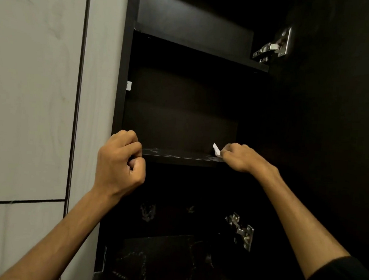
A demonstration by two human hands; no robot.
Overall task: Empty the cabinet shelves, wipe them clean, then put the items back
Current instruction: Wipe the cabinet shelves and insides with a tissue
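A tall dark cabinet stands open before me. Its middle shelf point(182, 156) is bare and shows pale smears on its front strip. My right hand point(239, 158) rests on the shelf's right end and grips a small white tissue point(216, 149), of which only a corner shows. My left hand point(121, 161) is a closed fist held against the shelf's left front edge and the cabinet side, with nothing visible in it. The upper shelf point(198, 46) is also bare.
The open cabinet door point(334, 106) hangs to the right on two metal hinges point(273, 46). A pale tiled wall point(34, 85) runs along the left. A lower compartment point(171, 259) with a dark marbled surface lies below the shelf.
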